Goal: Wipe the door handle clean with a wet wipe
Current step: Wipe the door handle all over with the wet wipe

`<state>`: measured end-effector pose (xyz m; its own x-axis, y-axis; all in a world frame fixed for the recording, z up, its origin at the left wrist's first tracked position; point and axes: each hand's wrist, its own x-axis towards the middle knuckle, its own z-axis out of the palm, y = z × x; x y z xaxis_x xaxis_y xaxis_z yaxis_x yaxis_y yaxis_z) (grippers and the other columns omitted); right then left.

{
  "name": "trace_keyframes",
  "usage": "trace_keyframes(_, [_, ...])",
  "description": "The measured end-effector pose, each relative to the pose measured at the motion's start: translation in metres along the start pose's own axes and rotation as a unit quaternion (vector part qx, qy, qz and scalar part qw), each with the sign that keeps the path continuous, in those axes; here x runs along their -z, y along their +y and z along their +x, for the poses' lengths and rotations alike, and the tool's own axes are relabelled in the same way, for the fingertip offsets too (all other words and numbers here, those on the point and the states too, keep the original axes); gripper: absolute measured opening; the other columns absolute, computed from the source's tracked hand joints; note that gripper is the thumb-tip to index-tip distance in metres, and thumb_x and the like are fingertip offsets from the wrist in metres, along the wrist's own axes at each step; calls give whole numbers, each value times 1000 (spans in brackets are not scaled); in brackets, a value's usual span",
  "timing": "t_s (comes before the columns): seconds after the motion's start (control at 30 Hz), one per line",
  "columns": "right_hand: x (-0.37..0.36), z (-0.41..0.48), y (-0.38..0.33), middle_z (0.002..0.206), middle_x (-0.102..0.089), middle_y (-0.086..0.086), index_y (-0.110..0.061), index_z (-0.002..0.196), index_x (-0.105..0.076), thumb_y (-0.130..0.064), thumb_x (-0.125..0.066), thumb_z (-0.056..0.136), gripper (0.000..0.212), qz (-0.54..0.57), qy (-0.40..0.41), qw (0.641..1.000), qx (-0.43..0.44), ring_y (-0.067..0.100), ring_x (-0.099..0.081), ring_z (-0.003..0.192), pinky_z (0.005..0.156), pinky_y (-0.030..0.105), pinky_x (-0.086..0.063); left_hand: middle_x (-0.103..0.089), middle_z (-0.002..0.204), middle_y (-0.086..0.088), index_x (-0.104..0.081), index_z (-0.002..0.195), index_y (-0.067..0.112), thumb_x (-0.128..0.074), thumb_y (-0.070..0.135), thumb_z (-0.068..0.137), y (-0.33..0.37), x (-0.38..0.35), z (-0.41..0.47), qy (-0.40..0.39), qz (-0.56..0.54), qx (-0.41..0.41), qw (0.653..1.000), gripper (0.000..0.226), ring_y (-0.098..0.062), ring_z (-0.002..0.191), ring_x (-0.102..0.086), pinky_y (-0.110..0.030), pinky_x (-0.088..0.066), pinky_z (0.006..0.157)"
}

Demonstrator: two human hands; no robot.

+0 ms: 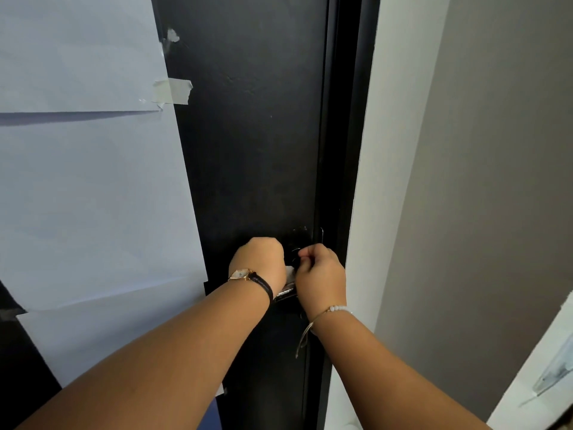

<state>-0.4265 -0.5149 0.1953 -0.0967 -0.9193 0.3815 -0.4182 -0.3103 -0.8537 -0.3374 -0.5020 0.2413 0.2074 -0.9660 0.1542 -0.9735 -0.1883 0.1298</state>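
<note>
- At the lower right of the black door [248, 135], close to its closing edge, we list the door handle [286, 293]: a silvery metal piece, mostly covered by both hands, with only a short bright strip showing between the wrists.
- Left hand [262, 262]: we record it as a fist, knuckles up, its fingers clenched over the handle's left part; what they press against is hidden from us.
- Wet wipe [290, 273]: a small white scrap showing between the two hands, just above the bright strip; we see it touching the left hand, but we cannot tell whether the hand grips it.
- Right hand [321, 274]: set just beside the left, fingers curled inward with the tips pinched together near the dark lock area; we cannot tell what they hold.
- Watch [243, 274]: gold case, dark strap, on the left wrist.
- Bracelet [331, 310]: thin band with white beads, on the right wrist.
- Paper sheets [93, 181]: large pale sheets covering the door's left part.
- Tape [173, 92]: a strip fixing the upper sheet's right edge to the door.
- Wall [465, 181]: grey-beige, right of the dark frame.
</note>
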Motion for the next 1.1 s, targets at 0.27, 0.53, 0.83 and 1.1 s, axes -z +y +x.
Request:
trace_keyframes(0.27, [-2, 0, 2, 97, -56, 2, -10, 91, -61, -7, -47, 91, 15, 21, 5, 1000, -8, 12, -51, 81, 72, 20, -40, -60, 80, -4, -58, 79, 13, -45, 13, 90, -9, -5, -5, 124, 23, -99, 987, 17, -24, 74, -58, -30, -37, 60])
trace_keyframes(0.53, [-4, 3, 6, 92, -57, 3, -14, 82, -60, -9, -47, 90, 16, 21, 1, 1000, 0, 1, -48, 68, 57, 9, -37, -64, 99, -6, -62, 98, 11, -49, 12, 91, -11, -7, -6, 155, -40, -127, 979, 14, -24, 87, -61, -32, -44, 69])
trace_keyframes(0.83, [-3, 1, 3, 95, -55, 2, -10, 92, -60, -9, -46, 91, 14, -4, 10, 1000, -3, 14, -52, 80, 71, 22, -43, -58, 126, -7, -59, 120, 15, -54, 21, 92, -8, 2, 17, -139, -23, 5, 990, 29, -22, 113, -57, -29, -47, 95])
trace_keyframes(1.1, [21, 10, -6, 109, -61, 6, -17, 109, -62, -14, -52, 87, 24, -45, -36, 997, 53, 17, -56, 89, 75, 21, -40, -69, 80, -1, -69, 81, 16, -63, 16, 83, -16, 6, -11, 177, -272, -53, 944, 7, -17, 75, -65, -33, -55, 69])
